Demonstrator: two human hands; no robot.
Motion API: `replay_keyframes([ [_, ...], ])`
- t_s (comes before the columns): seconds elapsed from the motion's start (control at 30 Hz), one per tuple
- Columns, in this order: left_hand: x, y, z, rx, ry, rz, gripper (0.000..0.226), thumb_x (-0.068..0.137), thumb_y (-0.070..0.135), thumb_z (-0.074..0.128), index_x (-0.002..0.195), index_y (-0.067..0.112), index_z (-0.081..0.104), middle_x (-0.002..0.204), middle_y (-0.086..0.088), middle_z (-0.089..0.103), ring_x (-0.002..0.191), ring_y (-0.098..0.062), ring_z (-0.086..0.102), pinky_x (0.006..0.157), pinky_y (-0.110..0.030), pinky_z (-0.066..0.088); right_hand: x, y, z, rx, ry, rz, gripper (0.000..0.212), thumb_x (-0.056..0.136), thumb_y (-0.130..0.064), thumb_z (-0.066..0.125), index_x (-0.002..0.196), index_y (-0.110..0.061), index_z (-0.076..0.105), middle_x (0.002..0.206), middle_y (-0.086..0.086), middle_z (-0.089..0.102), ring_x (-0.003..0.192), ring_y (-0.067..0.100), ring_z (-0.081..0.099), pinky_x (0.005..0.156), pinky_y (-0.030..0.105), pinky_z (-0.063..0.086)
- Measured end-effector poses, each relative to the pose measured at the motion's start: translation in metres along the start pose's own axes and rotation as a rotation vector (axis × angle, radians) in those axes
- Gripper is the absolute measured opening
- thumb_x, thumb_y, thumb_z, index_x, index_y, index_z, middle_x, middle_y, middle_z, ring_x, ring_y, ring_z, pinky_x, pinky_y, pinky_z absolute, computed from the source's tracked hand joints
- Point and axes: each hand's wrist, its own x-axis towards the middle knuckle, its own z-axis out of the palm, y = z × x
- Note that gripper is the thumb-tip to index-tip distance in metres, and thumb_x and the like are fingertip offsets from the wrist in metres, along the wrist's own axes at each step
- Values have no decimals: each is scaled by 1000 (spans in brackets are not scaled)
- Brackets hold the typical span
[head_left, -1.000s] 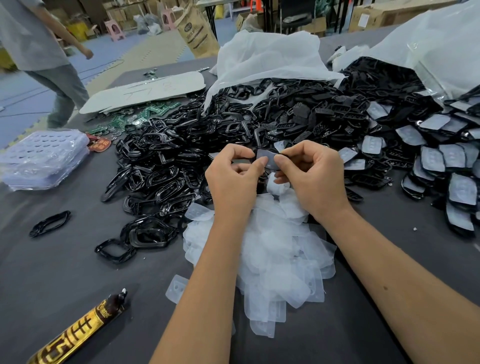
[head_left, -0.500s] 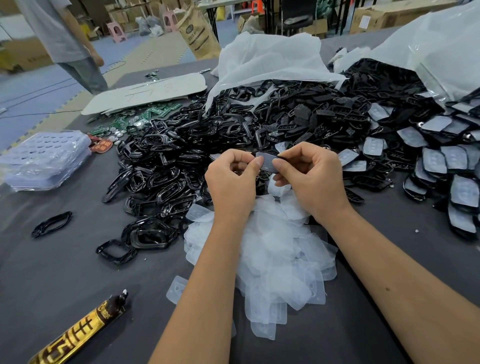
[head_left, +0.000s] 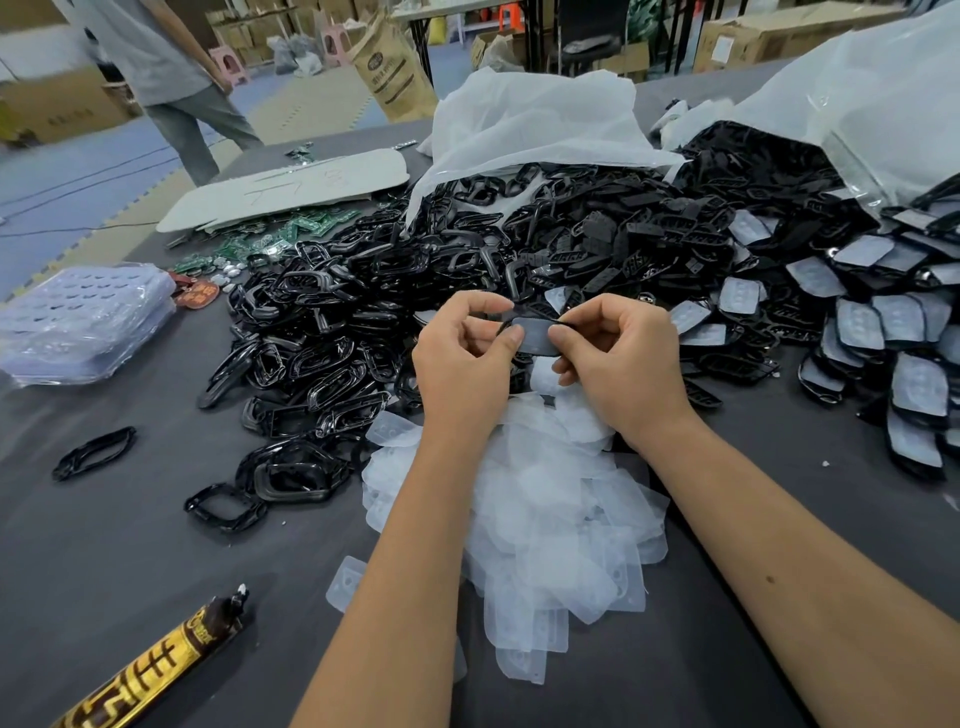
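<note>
**Pad-into-shell fit: easy spot to botch**

Fob piece (head_left: 535, 335) (black shell, pale pad on its face) is held up off the table (head_left: 104, 545), btwn both hands, right over the heap of loose pads (head_left: 561, 519). Left hand (head_left: 462, 364) pinches its left end w/ the thumb on the face, right hand (head_left: 623, 364) pinches the right end.

Risk imo: uneven thumb pressure = pad seats crooked or a corner pops out, bc it looks floppy. If the grip slips it drops into the black frames (head_left: 322, 322), gd luck finding it. Finished ones (head_left: 883, 332) sit off to the right.
</note>
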Motion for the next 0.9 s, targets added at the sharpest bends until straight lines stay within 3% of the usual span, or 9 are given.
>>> replay_keyframes([
  [0.1, 2, -2, -2, -74, -66, -54, 19, 90, -3, 70, 96, 14, 77, 67, -1, 58, 67, -17, 53, 70, -32, 49, -1, -3, 0, -33, 9, 26, 11, 90, -5, 77, 83, -11, 71, 63, 4, 72, 53, 19, 71, 48, 29, 56],
  [0.17, 3, 0, -3, -250, -112, -132, 15, 96, 2, 66, 101, 10, 78, 79, -8, 62, 69, -15, 56, 68, -26, 51, 0, -7, -1, 48, -5, 97, 10, 91, -3, 77, 84, -8, 71, 61, 4, 71, 51, 16, 69, 47, 25, 54],
  [0.3, 8, 5, -11, -740, -278, -279, 29, 101, 6, 49, 110, 6, 77, 95, -6, 71, 81, -14, 65, 74, -24, 56, 4, -20, -12, 628, -162, 418, 9, 80, -6, 77, 86, -7, 70, 64, 2, 67, 49, 7, 60, 46, 14, 49],
  [0.4, 5, 6, -12, -676, -504, -182, 40, 96, 1, 54, 124, 21, 73, 119, 0, 73, 99, -12, 67, 81, -23, 52, 2, -23, -14, 840, -315, 562, 12, 75, -9, 72, 86, -11, 67, 72, 3, 63, 49, 3, 56, 42, 9, 46],
  [0.5, 1, 6, -8, -648, -570, -143, 38, 94, 3, 58, 119, 25, 75, 119, -1, 75, 102, -12, 67, 83, -25, 46, 1, -24, -15, 874, -396, 614, 16, 78, -10, 68, 90, -15, 59, 73, 0, 59, 49, 0, 53, 41, 7, 43],
  [0.7, 1, 4, -11, -693, -574, -144, 32, 91, 2, 61, 107, 22, 81, 108, -1, 79, 102, -13, 73, 94, -26, 57, 2, -26, -22, 819, -516, 639, 14, 80, -15, 65, 85, -17, 53, 68, -1, 57, 47, -1, 51, 38, 4, 40],
  [0.9, 3, 0, -12, -681, -483, -198, 20, 88, 6, 70, 104, 15, 81, 102, -8, 79, 97, -18, 72, 93, -29, 56, -1, -25, -17, 674, -482, 473, 10, 84, -9, 66, 84, -15, 58, 59, 3, 49, 41, 6, 41, 33, 13, 28],
])
